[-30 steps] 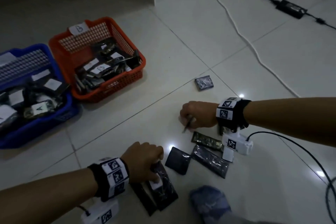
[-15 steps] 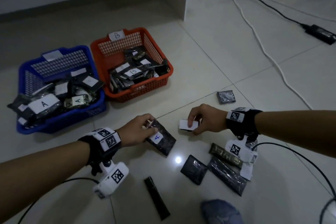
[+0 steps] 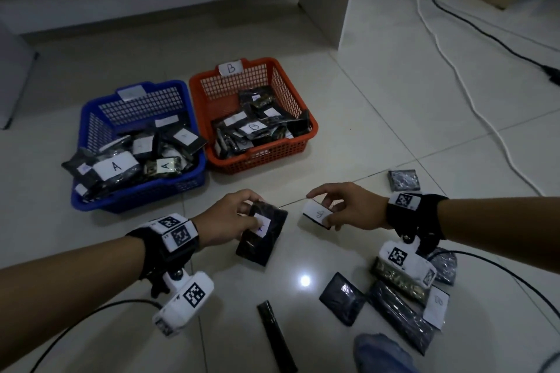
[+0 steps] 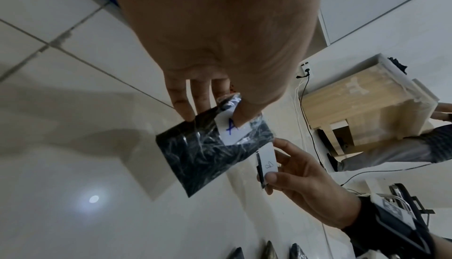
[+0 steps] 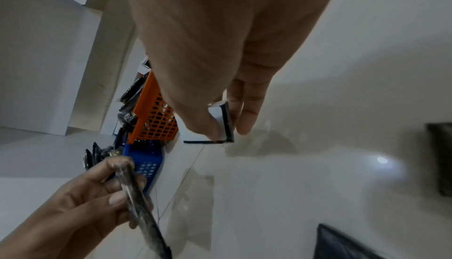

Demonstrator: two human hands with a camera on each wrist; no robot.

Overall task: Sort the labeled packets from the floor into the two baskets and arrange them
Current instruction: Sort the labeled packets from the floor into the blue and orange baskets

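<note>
Carrying step: the left hand (image 3: 225,218) pinches the A packet (image 3: 263,233), the right hand (image 3: 348,206) pinches the B packet (image 3: 318,215), both lifted just before the blue basket (image 3: 91,118). Next, A likely drops there; B into the orange basket (image 3: 303,94) beside it.

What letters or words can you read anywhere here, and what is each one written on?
"B": tag on the orange basket rim.
"B": a packet label inside it.
"A": two packet labels in the blue basket; its rim tag is blurred.
"A", blue ink: left hand's packet.
"B": right hand's packet.
Wristband squares: patterns, no words.
</note>
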